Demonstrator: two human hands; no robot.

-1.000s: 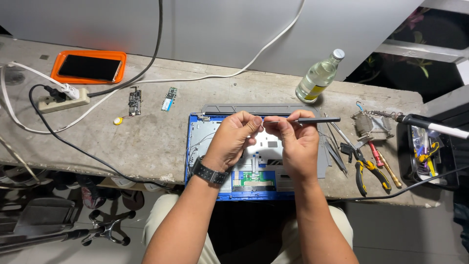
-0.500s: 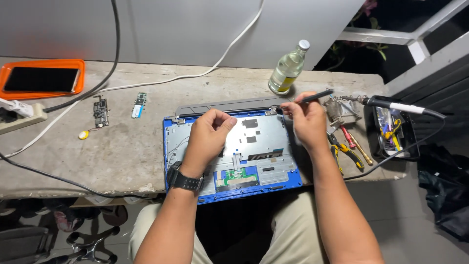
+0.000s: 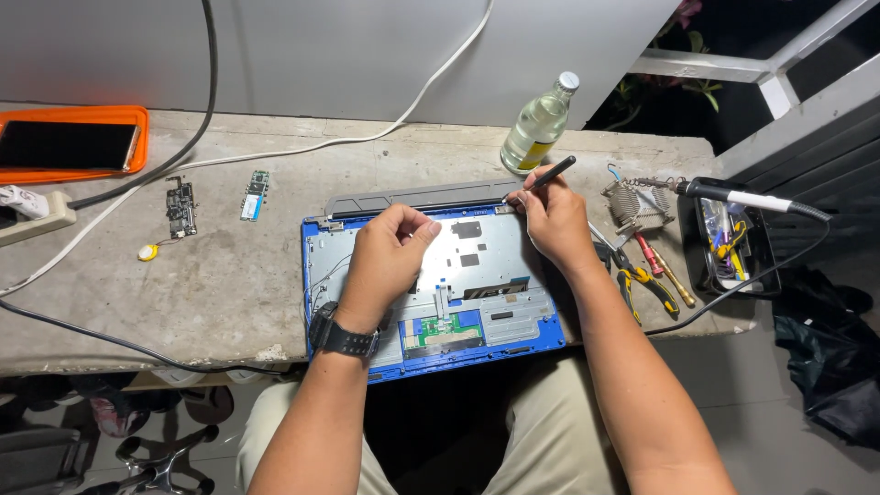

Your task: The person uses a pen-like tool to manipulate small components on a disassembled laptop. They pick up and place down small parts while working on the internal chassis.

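We have moved our hands apart: the right hand [image 3: 553,220] now sets its screwdriver [image 3: 541,179] at the top right corner of the opened laptop [image 3: 513,330] mid-frame, the left hand [image 3: 385,261] curled loosely over the metal plate, seemingly empty.

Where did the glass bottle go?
In the head view the clear glass bottle stands at the back of the concrete bench, right of centre by the wall, just behind the right hand and its screwdriver.

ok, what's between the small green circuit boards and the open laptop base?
Head view: only bare concrete bench between the circuit boards and the laptop base; nothing lies there.
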